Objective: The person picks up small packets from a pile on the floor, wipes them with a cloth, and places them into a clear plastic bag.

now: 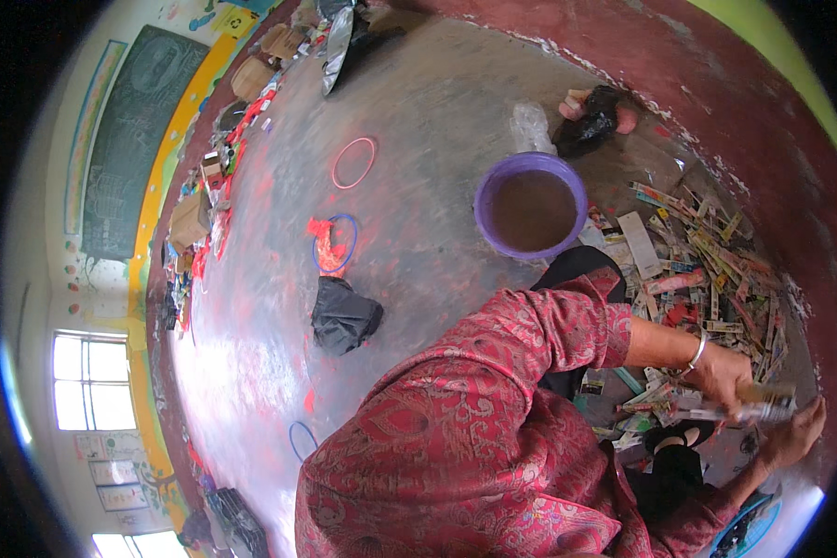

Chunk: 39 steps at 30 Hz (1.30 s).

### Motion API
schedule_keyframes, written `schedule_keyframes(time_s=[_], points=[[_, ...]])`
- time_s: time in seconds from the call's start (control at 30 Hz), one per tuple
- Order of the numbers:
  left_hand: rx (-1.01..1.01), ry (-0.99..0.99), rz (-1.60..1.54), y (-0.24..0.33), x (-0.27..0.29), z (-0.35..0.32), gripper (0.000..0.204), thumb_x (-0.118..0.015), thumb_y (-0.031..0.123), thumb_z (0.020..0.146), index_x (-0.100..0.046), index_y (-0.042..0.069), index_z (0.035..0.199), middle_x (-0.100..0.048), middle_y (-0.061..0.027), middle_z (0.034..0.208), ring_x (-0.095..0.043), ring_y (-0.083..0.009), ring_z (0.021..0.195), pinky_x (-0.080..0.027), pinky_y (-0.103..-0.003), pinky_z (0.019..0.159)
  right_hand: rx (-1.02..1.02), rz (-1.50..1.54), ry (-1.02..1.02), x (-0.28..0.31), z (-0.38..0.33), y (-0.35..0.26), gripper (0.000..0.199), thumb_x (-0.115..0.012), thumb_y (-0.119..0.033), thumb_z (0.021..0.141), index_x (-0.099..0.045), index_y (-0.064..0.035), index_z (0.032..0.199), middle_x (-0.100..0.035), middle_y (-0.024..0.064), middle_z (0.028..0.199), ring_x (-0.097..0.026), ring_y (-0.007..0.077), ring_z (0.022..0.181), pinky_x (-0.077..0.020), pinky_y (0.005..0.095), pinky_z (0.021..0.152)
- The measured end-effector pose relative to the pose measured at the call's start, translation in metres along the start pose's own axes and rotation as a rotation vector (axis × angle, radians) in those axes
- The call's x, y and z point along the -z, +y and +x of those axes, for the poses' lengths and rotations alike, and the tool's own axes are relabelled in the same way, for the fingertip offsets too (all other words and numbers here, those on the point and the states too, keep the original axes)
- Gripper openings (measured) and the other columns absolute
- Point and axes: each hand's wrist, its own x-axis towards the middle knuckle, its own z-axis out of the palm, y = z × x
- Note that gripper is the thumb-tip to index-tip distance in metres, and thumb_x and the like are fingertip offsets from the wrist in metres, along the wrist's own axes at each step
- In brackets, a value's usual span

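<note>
My left hand (722, 374), with a silvery bangle at its wrist, is closed around a small bundle of folded strips (764, 405), blurred by motion. My right hand (794, 437) is at the bundle's other end, its thumb side and bent fingers against it. Below and beside both hands lies a heap of flat printed strips (707, 256), looking like folded paper or plastic packaging. My sleeves and shirt (474, 437) are red and patterned. A sandalled foot (681, 437) rests among the strips close to my hands.
A purple basin (482, 206) of murky brown water stands past my knee. Near the wall (763, 121) lie a black bag (590, 128) and clear plastic (530, 126). Hoops, including a pink one (336, 167), and a black bag (344, 318) lie on the floor. A blue basket (763, 526) sits lower right.
</note>
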Motion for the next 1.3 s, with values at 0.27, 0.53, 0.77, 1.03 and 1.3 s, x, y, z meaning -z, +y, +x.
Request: schedule_keyframes(time_s=[0.27, 0.53, 0.77, 1.03, 1.3], points=[[-0.116, 0.324, 0.174, -0.023, 0.013, 0.016, 0.014, -0.061, 0.012, 0.068, -0.06, -0.001, 0.066, -0.059, -0.0083, 0.057, -0.057, -0.0128, 0.049, -0.046, -0.027, 0.045, -1.086, 1.517, -0.613, 0.01, 0.009, -0.07, 0.035, -0.056, -0.027, 0.08, -0.052, -0.0013, 0.102, -0.053, 0.006, 0.084, -0.05, 0.0125, 0.072, -0.0414, 0.0246, 0.065], [0.157, 0.209, -0.458, 0.003, 0.002, -0.001, 0.025, -0.052, 0.017, 0.077, -0.056, -0.006, 0.067, -0.059, -0.0136, 0.059, -0.059, -0.0201, 0.049, -0.049, -0.029, 0.045, -0.927, 1.642, -0.675, 0.025, 0.019, -0.083, 0.017, -0.056, -0.02, 0.08, -0.055, -0.0027, 0.084, -0.049, 0.0006, 0.07, -0.045, 0.0078, 0.062, -0.0355, 0.0214, 0.054], [-0.045, 0.133, -0.031, -0.01, 0.005, 0.006, 0.018, -0.053, 0.012, 0.071, -0.056, -0.005, 0.065, -0.059, -0.0104, 0.056, -0.057, -0.0168, 0.046, -0.048, -0.028, 0.043, -1.107, 1.581, -0.562, 0.004, 0.01, -0.042, 0.018, -0.054, -0.017, 0.081, -0.055, -0.0014, 0.088, -0.055, 0.0035, 0.08, -0.05, 0.0119, 0.073, -0.0393, 0.024, 0.067], [0.11, 0.521, -0.393, -0.015, 0.014, 0.009, 0.015, -0.058, 0.007, 0.063, -0.053, -0.007, 0.06, -0.057, -0.0132, 0.055, -0.058, -0.0182, 0.046, -0.047, -0.029, 0.042, -1.007, 1.205, -0.144, -0.003, 0.006, -0.02, 0.034, -0.055, -0.025, 0.081, -0.052, 0.0014, 0.103, -0.049, 0.0116, 0.108, -0.047, 0.019, 0.097, -0.0382, 0.0304, 0.081], [0.039, 1.02, 0.207, -0.066, 0.022, 0.053, 0.027, -0.059, 0.023, 0.056, -0.056, -0.002, 0.065, -0.056, -0.0217, 0.066, -0.056, -0.0316, 0.065, -0.045, -0.037, 0.062, -0.774, 1.221, -0.498, 0.026, 0.015, -0.12, 0.025, -0.051, -0.025, 0.084, -0.049, -0.0011, 0.08, -0.044, 0.0017, 0.074, -0.04, 0.0106, 0.072, -0.0339, 0.0243, 0.066]])
